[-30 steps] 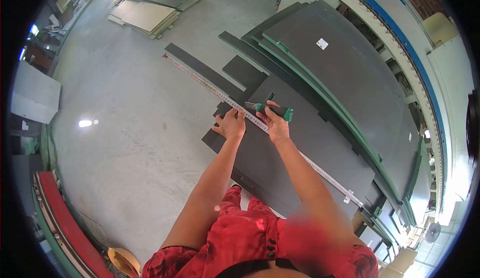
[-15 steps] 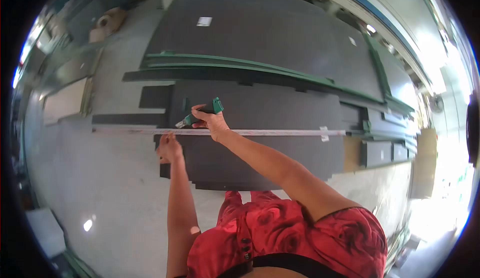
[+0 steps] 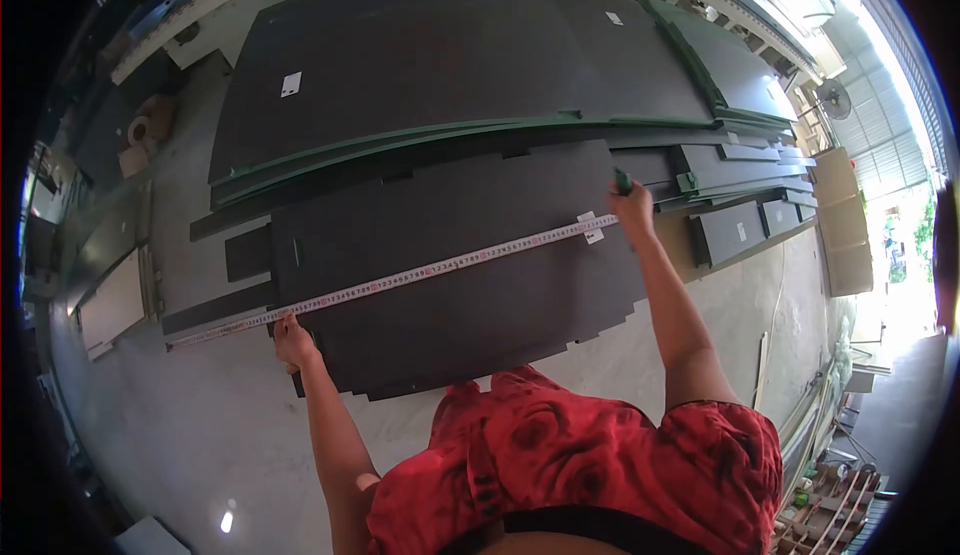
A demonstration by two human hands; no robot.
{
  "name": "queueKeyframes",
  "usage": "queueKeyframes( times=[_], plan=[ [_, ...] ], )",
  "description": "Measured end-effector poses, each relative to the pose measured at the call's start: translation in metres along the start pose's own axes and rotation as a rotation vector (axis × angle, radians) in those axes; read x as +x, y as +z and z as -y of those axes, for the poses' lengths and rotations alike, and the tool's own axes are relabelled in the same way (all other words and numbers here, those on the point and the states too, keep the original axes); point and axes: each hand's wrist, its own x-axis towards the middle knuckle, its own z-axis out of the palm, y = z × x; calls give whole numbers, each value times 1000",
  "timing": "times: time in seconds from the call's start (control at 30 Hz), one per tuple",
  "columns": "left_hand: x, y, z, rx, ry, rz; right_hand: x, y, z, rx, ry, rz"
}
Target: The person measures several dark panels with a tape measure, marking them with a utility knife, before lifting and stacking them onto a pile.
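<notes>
A long measuring tape (image 3: 455,266) lies stretched over a dark grey sheet panel (image 3: 440,325) with notched edges. At the panel's left edge, my left hand (image 3: 293,343) is closed on the tape near the lower left. My right hand (image 3: 634,205) is at the panel's right edge, fingers wrapped round a green and black tool (image 3: 623,182) that is mostly hidden by the hand. The tape's right end reaches my right hand. A white label (image 3: 590,228) sits on the panel under the tape, left of that hand.
Large dark sheets with green edges (image 3: 430,50) lie beyond the panel. Smaller dark pieces (image 3: 735,230) are stacked at the right, beside tan boards (image 3: 845,220). Rolls (image 3: 140,130) stand at the far left. Grey floor (image 3: 200,435) shows at the lower left.
My right hand has moved far right along the tape with the tool, from the panel's left part to its right edge. The view has turned, and the tape now slants up to the right.
</notes>
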Motion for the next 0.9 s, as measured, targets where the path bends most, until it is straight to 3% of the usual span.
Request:
queueKeyframes(
  times=[0.07,0.1,0.17,0.27,0.3,0.37,0.47,0.53,0.6,0.7,0.9],
  plan=[
    [-2,-1,-2,12,-5,6,17,-16,-64,-341,-51,-56],
    [-2,-2,-3,20,-15,15,14,-20,-64,-334,-47,-54],
    [-1,0,-1,11,-12,5,3,-33,-62,-172,348,68],
    [-1,2,-1,-7,-16,3,4,-24,-81,87,488,79],
    [-1,2,0,-16,-19,13,7,-22,-86,93,487,87],
    [6,8,7,-57,-27,3,12,-17,-96,-243,364,26],
    [21,20,18,-194,-15,-25,20,-1,-132,-365,250,-93],
    [36,31,30,-289,-2,-59,18,-8,-124,-298,290,-39],
    [54,38,44,-726,37,109,14,-17,-100,-231,323,24],
    [41,22,23,-768,146,68,21,-20,-85,99,367,15],
    [54,29,-17,-541,74,49,56,-7,-66,152,409,2]
  ],
)
